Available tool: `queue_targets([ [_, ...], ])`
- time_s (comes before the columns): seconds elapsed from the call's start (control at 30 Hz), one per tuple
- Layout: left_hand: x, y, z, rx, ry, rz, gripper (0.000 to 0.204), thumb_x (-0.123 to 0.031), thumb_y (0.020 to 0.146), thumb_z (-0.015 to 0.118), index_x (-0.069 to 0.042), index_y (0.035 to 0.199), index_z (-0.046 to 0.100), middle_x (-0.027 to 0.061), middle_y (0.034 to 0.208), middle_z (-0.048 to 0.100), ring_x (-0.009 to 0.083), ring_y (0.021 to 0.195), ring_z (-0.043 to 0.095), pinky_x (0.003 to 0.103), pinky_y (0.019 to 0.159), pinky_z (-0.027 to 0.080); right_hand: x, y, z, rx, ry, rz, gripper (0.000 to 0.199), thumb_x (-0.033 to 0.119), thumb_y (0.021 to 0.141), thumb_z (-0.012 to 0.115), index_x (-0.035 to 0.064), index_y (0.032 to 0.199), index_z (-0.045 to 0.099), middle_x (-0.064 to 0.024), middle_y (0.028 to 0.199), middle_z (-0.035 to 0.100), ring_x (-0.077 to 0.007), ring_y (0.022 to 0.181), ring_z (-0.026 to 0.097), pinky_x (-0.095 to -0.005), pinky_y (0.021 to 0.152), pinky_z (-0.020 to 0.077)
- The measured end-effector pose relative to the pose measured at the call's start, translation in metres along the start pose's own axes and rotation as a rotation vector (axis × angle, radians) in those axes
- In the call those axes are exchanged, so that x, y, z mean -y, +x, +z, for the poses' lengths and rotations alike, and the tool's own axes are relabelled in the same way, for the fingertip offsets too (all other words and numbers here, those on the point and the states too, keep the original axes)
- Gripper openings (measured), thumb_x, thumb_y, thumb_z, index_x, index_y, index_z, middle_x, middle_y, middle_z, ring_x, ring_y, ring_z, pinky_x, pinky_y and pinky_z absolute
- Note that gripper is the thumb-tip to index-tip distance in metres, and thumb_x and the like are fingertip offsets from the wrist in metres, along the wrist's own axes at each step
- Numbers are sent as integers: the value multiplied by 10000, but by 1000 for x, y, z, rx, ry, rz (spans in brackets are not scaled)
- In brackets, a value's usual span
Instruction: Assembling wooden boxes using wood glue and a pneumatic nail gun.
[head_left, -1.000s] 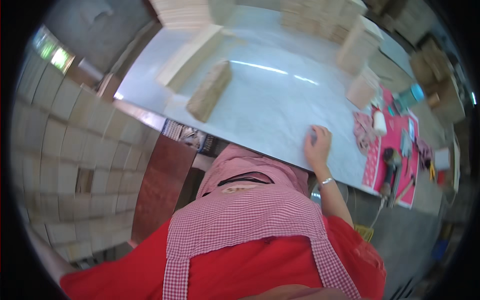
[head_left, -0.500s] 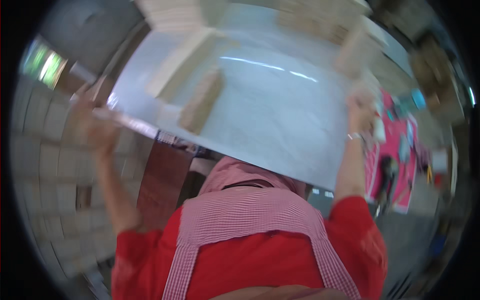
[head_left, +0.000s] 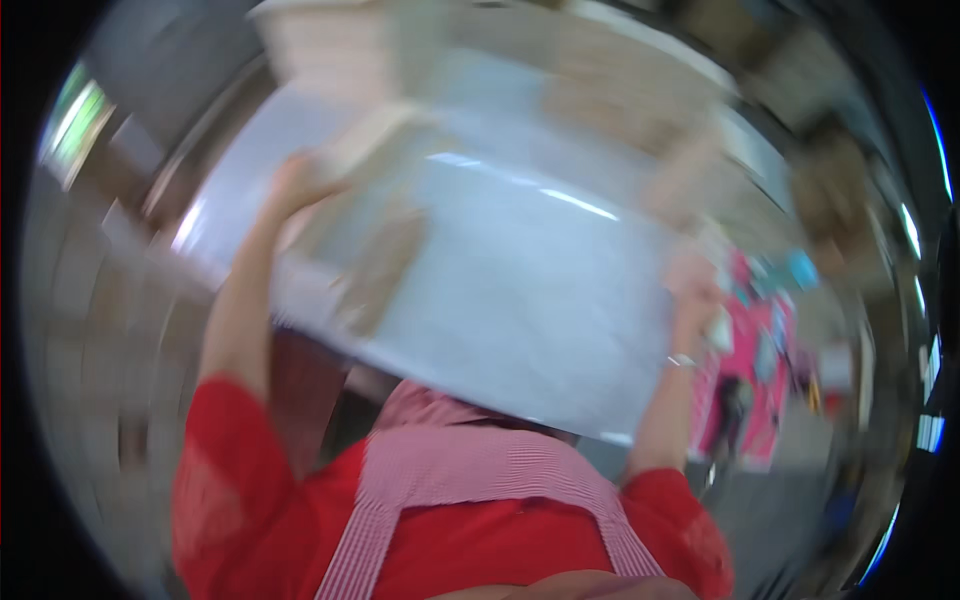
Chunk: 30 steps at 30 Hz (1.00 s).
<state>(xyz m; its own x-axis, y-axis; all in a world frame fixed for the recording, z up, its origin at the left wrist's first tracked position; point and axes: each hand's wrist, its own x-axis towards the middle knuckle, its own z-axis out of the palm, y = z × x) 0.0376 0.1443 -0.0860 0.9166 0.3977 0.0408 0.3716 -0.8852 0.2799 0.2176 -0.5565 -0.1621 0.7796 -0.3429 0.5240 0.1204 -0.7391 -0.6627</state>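
left hand: blurred, over the left part of the table [head_left: 500, 290], the left hand [head_left: 297, 185] is at the long pale stack [head_left: 378, 138], fingers turned toward it; whether they grip it or only touch it, i cannot tell.
right hand: the right hand [head_left: 695, 278] is over the right edge of the table, near the pink cloth [head_left: 750, 350]; motion blur hides the finger spread, so i cannot tell whether it holds anything.
long pale stack: lying slantwise on the left part of the table.
handling: the pale stack looks made of many thin pieces, so even pressure along its length would probably keep it square; a pinch at one end could fan it out.
brown block: the brown block [head_left: 385, 272] lies near the table's front left edge, beside the pale stack; a low left forearm might knock it.
table's far side: a tall pale stack [head_left: 330, 55] at the left, brownish stacks [head_left: 610, 90] further right.
table's right side: on the pink cloth, a dark tool [head_left: 735, 405]; near its far end, a turquoise bottle [head_left: 795, 270].
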Motion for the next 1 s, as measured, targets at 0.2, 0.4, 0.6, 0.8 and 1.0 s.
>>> queue_targets([
  [0.2,25,29,11,-62,78,-37,866,-533,662,833,53,1244,574,263,1262,571,428,1225,496,503,1046,387,51,-27,-41,-147,37,1,187,173,899,664,12,853,582,-106,732,586,-201,707,573,-365,665,472],
  [0.4,-32,-23,-26,-308,-92,112,780,-438,730,796,11,1306,520,260,1308,529,444,1226,483,511,1050,374,108,-101,-92,-95,280,56,203,184,894,683,15,852,579,-94,725,574,-198,652,561,-331,594,451],
  [0.6,-114,-75,-18,-405,-138,360,587,-324,842,760,3,1278,543,228,1241,557,400,1150,516,491,1004,397,95,-166,-106,80,368,197,211,196,918,687,26,865,573,-7,733,510,-96,694,468,-269,616,425],
  [0.8,-154,-147,1,-383,181,846,302,-145,773,712,-71,1063,676,92,1076,626,291,1061,595,411,901,474,95,-201,-118,128,246,32,237,224,921,715,25,927,585,10,797,537,-83,690,449,-242,612,406],
  [1.0,-169,-188,0,-277,214,826,429,-209,741,750,-65,1134,657,76,1167,624,272,1142,578,404,942,465,99,-213,-130,179,284,127,225,186,897,732,6,923,601,-28,814,592,-115,679,503,-260,611,437],
])
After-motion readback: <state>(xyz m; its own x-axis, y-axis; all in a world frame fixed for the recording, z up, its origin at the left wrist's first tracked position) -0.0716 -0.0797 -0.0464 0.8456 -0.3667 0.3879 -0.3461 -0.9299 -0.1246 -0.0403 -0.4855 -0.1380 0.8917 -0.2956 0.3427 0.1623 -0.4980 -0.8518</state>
